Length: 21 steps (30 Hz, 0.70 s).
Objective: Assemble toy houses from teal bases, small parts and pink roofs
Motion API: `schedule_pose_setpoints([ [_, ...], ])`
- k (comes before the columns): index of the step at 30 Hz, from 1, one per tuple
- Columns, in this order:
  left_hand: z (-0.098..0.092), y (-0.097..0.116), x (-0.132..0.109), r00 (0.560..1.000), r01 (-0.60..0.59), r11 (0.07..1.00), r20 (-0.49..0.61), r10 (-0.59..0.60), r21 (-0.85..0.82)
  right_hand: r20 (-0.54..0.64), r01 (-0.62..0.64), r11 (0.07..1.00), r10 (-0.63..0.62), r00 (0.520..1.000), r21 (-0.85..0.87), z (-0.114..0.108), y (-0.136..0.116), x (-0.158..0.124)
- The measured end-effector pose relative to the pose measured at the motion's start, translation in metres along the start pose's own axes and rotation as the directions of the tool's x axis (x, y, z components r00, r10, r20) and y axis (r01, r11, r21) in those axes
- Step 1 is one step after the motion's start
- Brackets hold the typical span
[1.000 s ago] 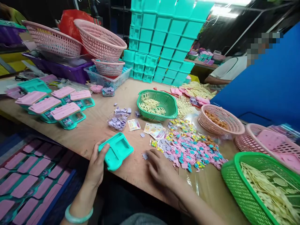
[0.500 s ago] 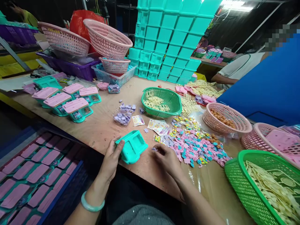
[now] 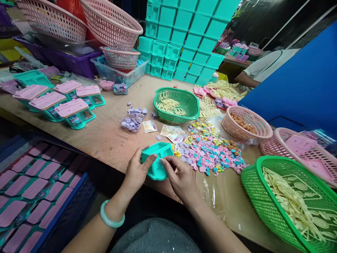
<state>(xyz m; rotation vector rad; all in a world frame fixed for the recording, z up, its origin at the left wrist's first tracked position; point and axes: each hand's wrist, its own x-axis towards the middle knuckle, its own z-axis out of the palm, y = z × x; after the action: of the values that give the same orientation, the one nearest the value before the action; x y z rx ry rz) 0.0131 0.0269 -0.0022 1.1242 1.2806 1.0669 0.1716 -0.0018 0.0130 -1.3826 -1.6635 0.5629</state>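
Note:
A teal plastic toy shell (image 3: 158, 159) is tilted up near the front edge of the wooden table (image 3: 105, 135). My left hand (image 3: 137, 170) grips its left side, thumb on top. My right hand (image 3: 180, 177) has come to the shell's right side, fingers pinched together against it; whatever small piece they hold is too small to name. Just right of my hands lies a heap of small pink, teal and yellow plastic pieces (image 3: 210, 154). Lilac square pieces (image 3: 131, 121) lie a little further back.
Finished teal toys with pink lids (image 3: 58, 102) stand at the left; more fill a blue crate (image 3: 31, 189) below the table. Green baskets (image 3: 176, 105) (image 3: 289, 200) hold cream parts. Pink baskets (image 3: 246, 124), stacked teal shells (image 3: 184, 38) and another person (image 3: 263, 68) are behind.
My right hand left the pile of small pieces and moved left to the teal shell. My left hand lifted and tilted the shell toward me. The camera view dipped slightly.

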Motion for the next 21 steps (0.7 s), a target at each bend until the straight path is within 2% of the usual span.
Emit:
schedule_pose_setpoints([
  [9,0.001,0.003,0.004,0.999,0.034,0.999,-0.011,-0.034,-0.015,-0.002,0.034,0.999,-0.034,0.999,-0.039,-0.005,-0.002,0.005],
  [12,0.001,0.005,0.004,0.999,0.026,1.000,-0.028,-0.026,-0.014,-0.018,0.091,0.991,-0.093,0.995,-0.095,-0.003,-0.002,0.002],
  [17,0.004,0.005,0.002,0.998,-0.059,0.995,-0.019,0.060,0.084,-0.033,0.226,0.897,-0.257,0.966,-0.379,0.003,-0.008,-0.006],
  [21,0.006,0.005,0.001,0.990,-0.138,0.970,0.006,0.140,0.201,-0.087,0.197,0.910,-0.244,0.966,-0.364,0.011,-0.004,-0.012],
])
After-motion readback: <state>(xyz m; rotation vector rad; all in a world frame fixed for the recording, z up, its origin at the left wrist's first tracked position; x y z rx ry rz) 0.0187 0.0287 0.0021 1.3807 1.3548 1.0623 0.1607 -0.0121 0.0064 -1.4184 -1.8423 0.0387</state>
